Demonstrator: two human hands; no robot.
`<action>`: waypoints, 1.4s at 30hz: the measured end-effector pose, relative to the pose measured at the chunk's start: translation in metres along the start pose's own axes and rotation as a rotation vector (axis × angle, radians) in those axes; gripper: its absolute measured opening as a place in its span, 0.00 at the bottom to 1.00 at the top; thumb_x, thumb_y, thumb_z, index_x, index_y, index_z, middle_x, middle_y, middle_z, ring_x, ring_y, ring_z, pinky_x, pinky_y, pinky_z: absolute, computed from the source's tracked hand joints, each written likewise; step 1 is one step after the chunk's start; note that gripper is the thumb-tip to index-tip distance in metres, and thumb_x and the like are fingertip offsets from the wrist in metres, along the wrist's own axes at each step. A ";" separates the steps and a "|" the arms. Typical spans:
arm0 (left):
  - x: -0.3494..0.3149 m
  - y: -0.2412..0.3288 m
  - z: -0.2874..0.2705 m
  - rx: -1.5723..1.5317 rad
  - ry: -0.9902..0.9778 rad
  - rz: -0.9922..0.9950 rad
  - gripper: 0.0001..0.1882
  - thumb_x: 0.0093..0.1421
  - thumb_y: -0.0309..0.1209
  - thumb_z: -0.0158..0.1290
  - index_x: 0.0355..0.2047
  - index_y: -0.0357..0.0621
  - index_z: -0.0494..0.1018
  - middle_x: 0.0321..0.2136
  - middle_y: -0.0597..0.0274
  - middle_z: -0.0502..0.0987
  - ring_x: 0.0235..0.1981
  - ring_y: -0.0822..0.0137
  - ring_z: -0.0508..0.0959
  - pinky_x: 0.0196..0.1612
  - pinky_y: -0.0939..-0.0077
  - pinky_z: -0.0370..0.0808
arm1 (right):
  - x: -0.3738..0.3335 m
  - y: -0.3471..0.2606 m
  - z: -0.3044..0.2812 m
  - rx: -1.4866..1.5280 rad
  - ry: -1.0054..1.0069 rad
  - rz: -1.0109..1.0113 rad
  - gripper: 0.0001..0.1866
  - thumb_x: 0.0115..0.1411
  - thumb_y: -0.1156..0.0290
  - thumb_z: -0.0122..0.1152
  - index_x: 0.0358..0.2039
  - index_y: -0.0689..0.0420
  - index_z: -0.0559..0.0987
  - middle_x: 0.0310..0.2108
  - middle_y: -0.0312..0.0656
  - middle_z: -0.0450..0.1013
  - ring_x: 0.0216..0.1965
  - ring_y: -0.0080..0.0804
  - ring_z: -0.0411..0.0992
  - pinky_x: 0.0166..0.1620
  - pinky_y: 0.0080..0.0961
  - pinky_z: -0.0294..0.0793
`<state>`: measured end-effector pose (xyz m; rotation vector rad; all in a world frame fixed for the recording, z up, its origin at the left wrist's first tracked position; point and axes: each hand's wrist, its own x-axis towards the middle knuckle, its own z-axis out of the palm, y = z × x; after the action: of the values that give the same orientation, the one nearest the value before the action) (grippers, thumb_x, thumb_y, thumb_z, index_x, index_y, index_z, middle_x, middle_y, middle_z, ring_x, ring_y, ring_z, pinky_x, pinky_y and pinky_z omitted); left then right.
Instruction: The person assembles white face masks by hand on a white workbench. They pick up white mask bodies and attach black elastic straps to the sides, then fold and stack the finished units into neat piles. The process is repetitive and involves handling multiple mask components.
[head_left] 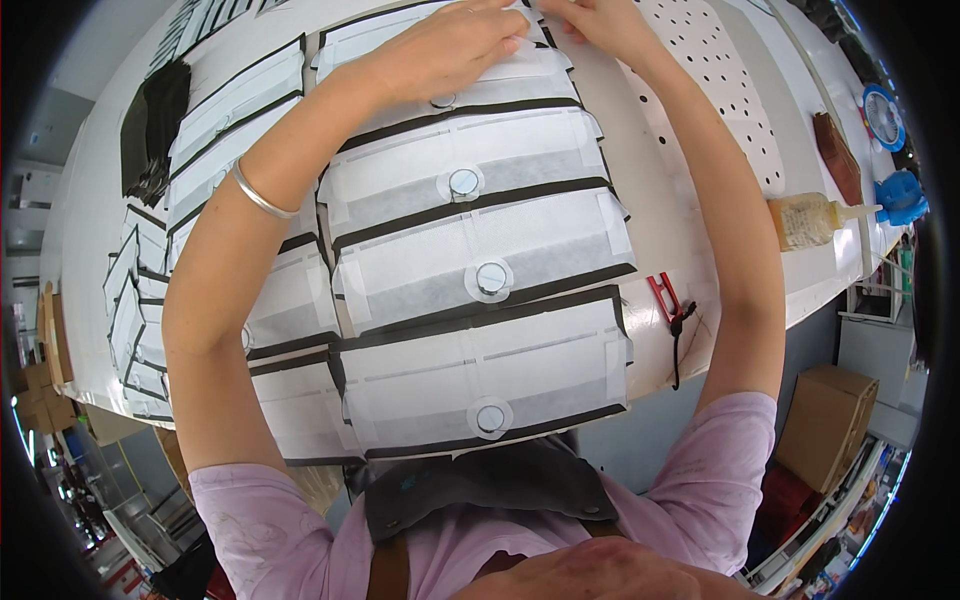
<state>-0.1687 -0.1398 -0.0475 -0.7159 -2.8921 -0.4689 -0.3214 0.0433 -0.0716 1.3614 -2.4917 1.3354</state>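
White panel (520,90) lies left of dotted board (715,80), long axis crosswise, disc (443,102) side toward wearer, partly beneath left hand (455,50): fingers bent. Right hand (608,28) at board's left edge. Either grip: cannot tell.

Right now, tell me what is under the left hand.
White, black-edged panels show beneath and around the left hand, with a round disc partly visible at its edge; whatever the hand covers cannot be seen.

three whole middle-column discs (491,278), one bangle (252,198)
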 end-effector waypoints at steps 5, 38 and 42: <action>0.004 -0.017 0.010 -0.045 0.088 -0.006 0.17 0.73 0.36 0.42 0.47 0.32 0.70 0.53 0.38 0.73 0.66 0.39 0.62 0.66 0.52 0.62 | -0.036 -0.027 -0.012 -0.539 -0.046 -0.334 0.10 0.60 0.75 0.59 0.41 0.54 0.84 0.36 0.43 0.77 0.37 0.41 0.77 0.37 0.31 0.77; 0.001 0.214 0.070 -0.414 0.153 0.262 0.06 0.58 0.30 0.58 0.25 0.45 0.81 0.25 0.62 0.80 0.41 0.61 0.77 0.52 0.64 0.67 | -0.115 -0.051 -0.032 -0.417 -0.284 -0.286 0.39 0.57 0.88 0.45 0.67 0.42 0.66 0.53 0.35 0.77 0.55 0.41 0.70 0.57 0.34 0.72; 0.020 0.223 0.091 -0.193 0.047 0.267 0.03 0.53 0.28 0.59 0.26 0.42 0.81 0.26 0.59 0.80 0.45 0.60 0.76 0.50 0.63 0.67 | -0.122 -0.051 -0.036 -0.487 -0.279 -0.232 0.42 0.51 0.92 0.46 0.65 0.41 0.69 0.54 0.35 0.76 0.54 0.41 0.71 0.52 0.34 0.75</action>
<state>-0.0855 0.0855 -0.0698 -1.0851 -2.6761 -0.7231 -0.2229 0.1383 -0.0595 1.7183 -2.4752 0.4763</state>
